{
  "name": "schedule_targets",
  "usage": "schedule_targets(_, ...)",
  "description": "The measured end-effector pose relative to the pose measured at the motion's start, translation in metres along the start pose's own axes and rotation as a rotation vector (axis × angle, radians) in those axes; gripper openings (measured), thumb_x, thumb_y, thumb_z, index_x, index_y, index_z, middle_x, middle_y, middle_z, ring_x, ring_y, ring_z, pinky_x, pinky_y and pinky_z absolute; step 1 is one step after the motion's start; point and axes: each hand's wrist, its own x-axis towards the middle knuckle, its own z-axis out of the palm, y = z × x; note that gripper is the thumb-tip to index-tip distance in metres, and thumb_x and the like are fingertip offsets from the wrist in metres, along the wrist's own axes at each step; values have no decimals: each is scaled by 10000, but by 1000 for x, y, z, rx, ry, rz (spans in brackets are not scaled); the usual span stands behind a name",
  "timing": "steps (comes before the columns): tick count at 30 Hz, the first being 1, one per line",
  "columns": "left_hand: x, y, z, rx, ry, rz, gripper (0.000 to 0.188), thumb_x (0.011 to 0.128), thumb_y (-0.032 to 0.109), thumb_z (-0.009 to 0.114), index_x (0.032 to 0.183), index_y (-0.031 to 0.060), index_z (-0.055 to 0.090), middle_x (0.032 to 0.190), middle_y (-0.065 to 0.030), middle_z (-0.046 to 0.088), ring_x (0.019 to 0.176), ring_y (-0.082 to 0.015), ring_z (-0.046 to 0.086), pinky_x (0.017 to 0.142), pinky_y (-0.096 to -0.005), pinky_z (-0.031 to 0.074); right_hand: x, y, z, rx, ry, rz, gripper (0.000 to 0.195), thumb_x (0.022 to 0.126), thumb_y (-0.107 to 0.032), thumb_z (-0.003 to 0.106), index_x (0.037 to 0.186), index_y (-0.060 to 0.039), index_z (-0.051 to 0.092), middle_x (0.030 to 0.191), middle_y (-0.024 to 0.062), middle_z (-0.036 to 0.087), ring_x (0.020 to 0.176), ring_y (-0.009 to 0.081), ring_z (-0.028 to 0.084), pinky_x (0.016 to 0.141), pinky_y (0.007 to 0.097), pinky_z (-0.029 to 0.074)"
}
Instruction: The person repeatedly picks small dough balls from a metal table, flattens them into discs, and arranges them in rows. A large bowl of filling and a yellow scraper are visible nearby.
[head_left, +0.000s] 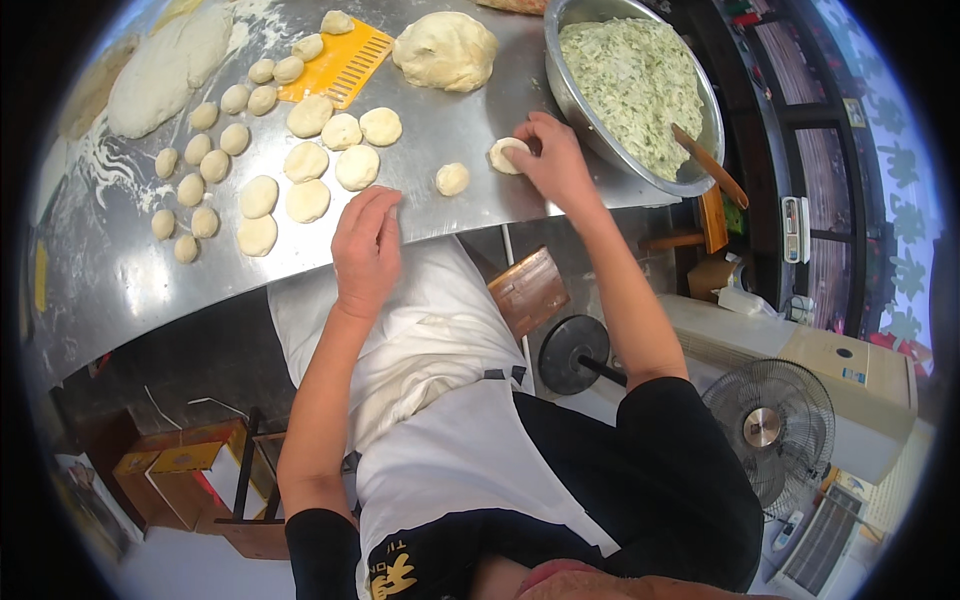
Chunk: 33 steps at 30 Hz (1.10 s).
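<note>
My right hand (553, 161) has its thumb on a small flattened dough disc (504, 157) near the table's front edge, its fingers curled beyond it. To the left of that disc, a single dough ball (452, 180) sits on the steel table (420, 210). My left hand (365, 244) rests at the front edge with relaxed fingers, and nothing shows in it. Just beyond its fingertips lies a flattened dough round (357, 167), one of several in a loose group. Farther left are several unflattened dough balls (214, 166).
A large steel bowl (556, 82) of chopped green-and-white filling (630, 90) with a wooden handle (709, 165) stands at the right. Behind are a big dough lump (445, 51) and an orange slotted scraper (345, 64). A dough slab (169, 71) lies on flour, far left.
</note>
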Motion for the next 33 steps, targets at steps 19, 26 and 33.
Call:
schedule_targets(19,1,2,2,61,12,10,227,853,-96,654,1052,-18,727,1076,-141,718,933,-319,672,818,-394,551,-24,-44,-21,132,-113,-29,463,829,-113,830,1256,-25,676,1370,193,632,1294,364,580,1104,456,466)
schedule_targets(26,2,-1,0,83,-9,60,238,843,-101,653,1054,-18,726,1073,-141,719,928,-313,673,810,-390,552,-32,-17,0,14,-104,-52,549,773,-141,896,1265,-49,671,1229,134,625,1127,335,581,998,421,490)
schedule_targets(33,2,0,3,71,14,2,237,841,-100,660,1049,-14,732,1068,-142,721,912,-309,676,795,-384,554,-10,-42,-13,221,-60,172,593,862,-209,832,1362,-13,580,1339,192,614,1236,335,580,1010,409,503)
